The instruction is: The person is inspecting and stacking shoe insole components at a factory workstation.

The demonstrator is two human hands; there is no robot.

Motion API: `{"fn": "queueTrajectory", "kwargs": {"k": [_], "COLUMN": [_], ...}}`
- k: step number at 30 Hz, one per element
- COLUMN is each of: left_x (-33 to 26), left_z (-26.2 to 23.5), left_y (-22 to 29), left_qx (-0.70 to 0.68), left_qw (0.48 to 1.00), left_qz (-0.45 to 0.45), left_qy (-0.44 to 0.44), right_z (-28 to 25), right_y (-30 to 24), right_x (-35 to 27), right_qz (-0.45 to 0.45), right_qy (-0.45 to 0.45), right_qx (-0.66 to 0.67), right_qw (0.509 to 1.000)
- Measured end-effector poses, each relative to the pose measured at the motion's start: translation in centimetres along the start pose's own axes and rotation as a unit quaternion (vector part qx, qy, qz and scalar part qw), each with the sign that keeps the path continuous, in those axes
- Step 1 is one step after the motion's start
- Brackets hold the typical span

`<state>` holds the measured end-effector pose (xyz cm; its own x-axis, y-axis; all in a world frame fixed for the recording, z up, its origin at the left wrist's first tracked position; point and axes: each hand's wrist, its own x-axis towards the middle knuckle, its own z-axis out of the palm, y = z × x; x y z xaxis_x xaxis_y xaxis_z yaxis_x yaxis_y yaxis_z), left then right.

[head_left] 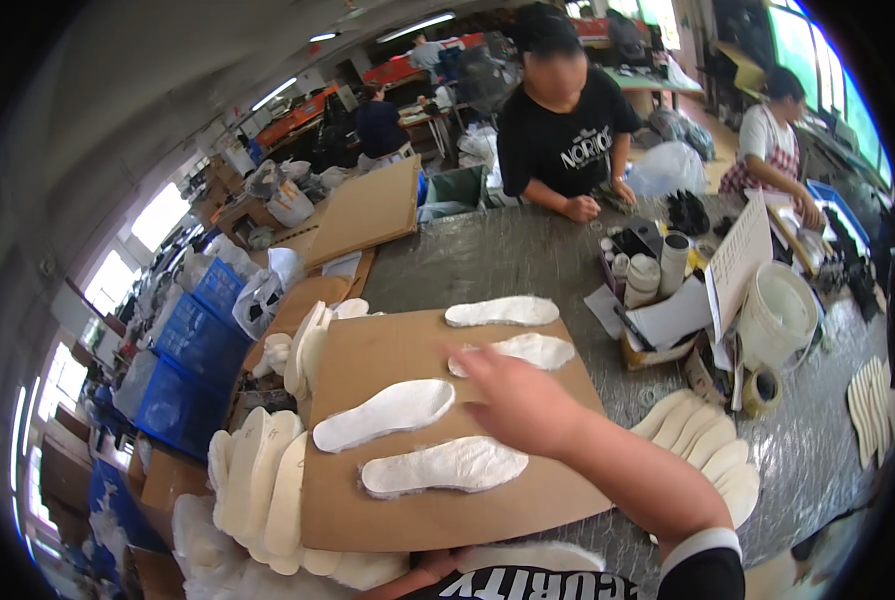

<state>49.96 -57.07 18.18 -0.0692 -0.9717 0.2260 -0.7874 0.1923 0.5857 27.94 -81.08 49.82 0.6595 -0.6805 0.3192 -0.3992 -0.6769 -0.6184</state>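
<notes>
My right hand reaches over a brown cardboard sheet; its fingers look apart, slightly blurred, with nothing seen in them. Beneath and beside it lies a white fuzzy insole, partly covered by the hand. Another white insole rests at the sheet's far edge. Two more lie nearer: a left insole and a front insole. My left hand is low by the sheet's near edge, its fingers hidden. Close to it, a further insole shows in front of my body.
Cream insole stacks stand left and right of the sheet. A white bucket, tape roll and box of bottles sit on the right. Across the table stands a person. Blue crates are at far left.
</notes>
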Motion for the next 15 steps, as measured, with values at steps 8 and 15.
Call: {"fn": "queueTrajectory", "kwargs": {"k": [8, 15], "left_x": [4.1, 7.5], "left_z": [2.4, 4.2], "left_y": [-1.2, -1.7], "left_qx": [-0.061, -0.075], "left_qw": [0.992, 0.989], "left_qz": [-0.071, -0.074], "left_qy": [-0.087, -0.106], "right_z": [-0.6, -17.1], "right_y": [1.2, 20.1], "right_x": [0.9, -7.4], "right_qz": [-0.018, 0.416], "right_qy": [-0.096, 0.245], "right_qx": [-0.24, -0.28], "right_qw": [0.966, 0.83]}}
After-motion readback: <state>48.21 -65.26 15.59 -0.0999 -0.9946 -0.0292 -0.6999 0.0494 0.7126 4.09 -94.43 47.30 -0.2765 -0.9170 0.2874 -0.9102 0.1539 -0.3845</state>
